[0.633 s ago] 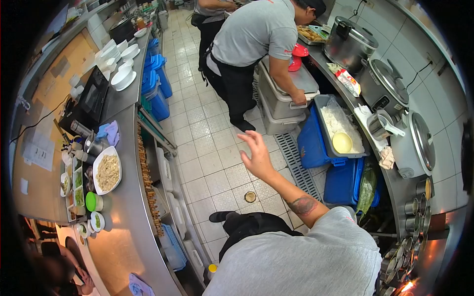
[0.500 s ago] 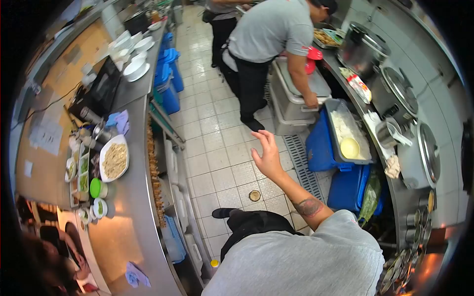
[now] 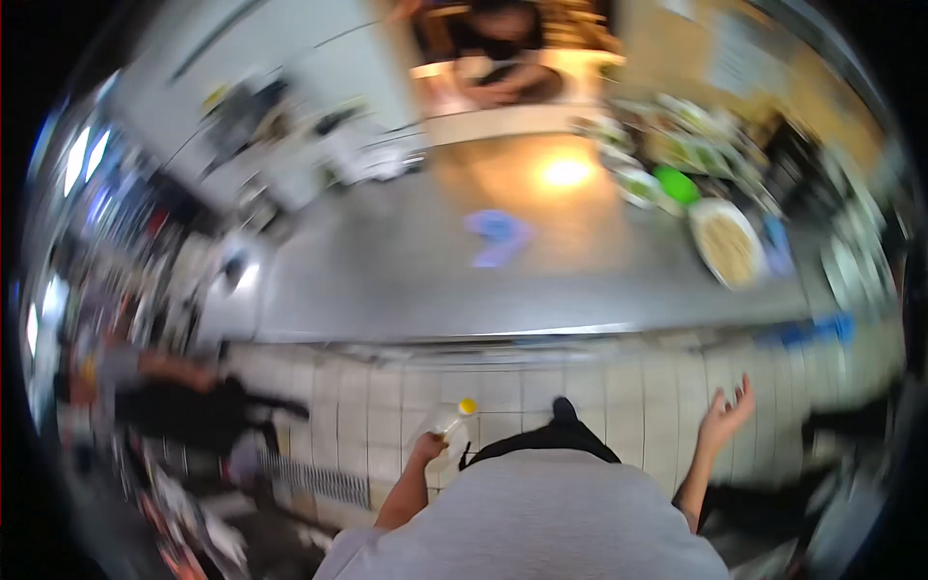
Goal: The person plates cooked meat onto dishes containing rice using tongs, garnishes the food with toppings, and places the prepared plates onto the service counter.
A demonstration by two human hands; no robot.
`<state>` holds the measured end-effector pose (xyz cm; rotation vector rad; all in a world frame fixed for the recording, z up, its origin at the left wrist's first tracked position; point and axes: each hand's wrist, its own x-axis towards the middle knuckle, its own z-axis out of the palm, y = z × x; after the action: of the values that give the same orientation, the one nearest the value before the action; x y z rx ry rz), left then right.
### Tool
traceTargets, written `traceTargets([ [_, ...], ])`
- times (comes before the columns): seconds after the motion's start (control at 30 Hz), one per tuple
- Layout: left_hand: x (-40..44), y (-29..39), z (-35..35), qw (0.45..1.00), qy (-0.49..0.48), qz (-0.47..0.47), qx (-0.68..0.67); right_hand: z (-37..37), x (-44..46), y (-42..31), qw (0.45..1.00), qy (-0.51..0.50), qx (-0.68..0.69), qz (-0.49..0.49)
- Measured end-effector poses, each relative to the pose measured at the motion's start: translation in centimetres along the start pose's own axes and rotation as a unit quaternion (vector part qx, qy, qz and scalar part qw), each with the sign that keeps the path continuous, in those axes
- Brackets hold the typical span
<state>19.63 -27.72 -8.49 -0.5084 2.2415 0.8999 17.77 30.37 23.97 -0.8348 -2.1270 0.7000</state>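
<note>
My left hand (image 3: 431, 446) hangs low beside my body, closed around a clear plastic bottle with a yellow cap (image 3: 467, 406). The bottle is tilted and partly blurred, so its contents are hard to make out. Out to my right, my right hand (image 3: 727, 414) is in the air above the floor, fingers apart and palm bare. Ahead of both hands runs a steel counter (image 3: 387, 280), with a crumpled blue-purple cloth (image 3: 497, 237) lying on it.
On the counter's right are a white dish of pale food (image 3: 729, 246), a green-lidded tub (image 3: 677, 185) and a small bowl (image 3: 639, 187). A person (image 3: 498, 68) is beyond the pass opening. Another person (image 3: 174, 396) stands at left. A floor drain grate (image 3: 319, 481) lies behind-left.
My view has swung left from the aisle to face the counter. My right hand is now lower, out at my right side. The bottle, earlier showing only its cap, is visible in my left hand.
</note>
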Motion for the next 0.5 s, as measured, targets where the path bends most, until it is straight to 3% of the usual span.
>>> traceTargets([
  [0.03,-2.9,0.1,-0.4,0.997,0.075,0.023,-0.007,1.8,0.7,-1.1,0.999,-0.038,0.031,-0.02],
  [0.13,-7.2,2.3,1.4,0.983,0.092,-0.121,-0.101,8.5,4.5,-6.3,0.979,-0.138,0.102,-0.112],
  [0.23,-10.8,2.3,5.2,0.966,0.152,-0.166,-0.123,14.3,6.0,-12.2,0.941,-0.228,0.153,-0.199],
  [0.33,-14.0,2.3,9.2,0.946,0.161,-0.22,-0.174,19.9,5.4,-16.8,0.877,-0.341,0.203,-0.272],
  [0.5,-19.8,0.7,17.9,0.875,0.171,-0.321,-0.319,26.7,-0.3,-23.0,0.78,-0.43,0.25,-0.38],
])
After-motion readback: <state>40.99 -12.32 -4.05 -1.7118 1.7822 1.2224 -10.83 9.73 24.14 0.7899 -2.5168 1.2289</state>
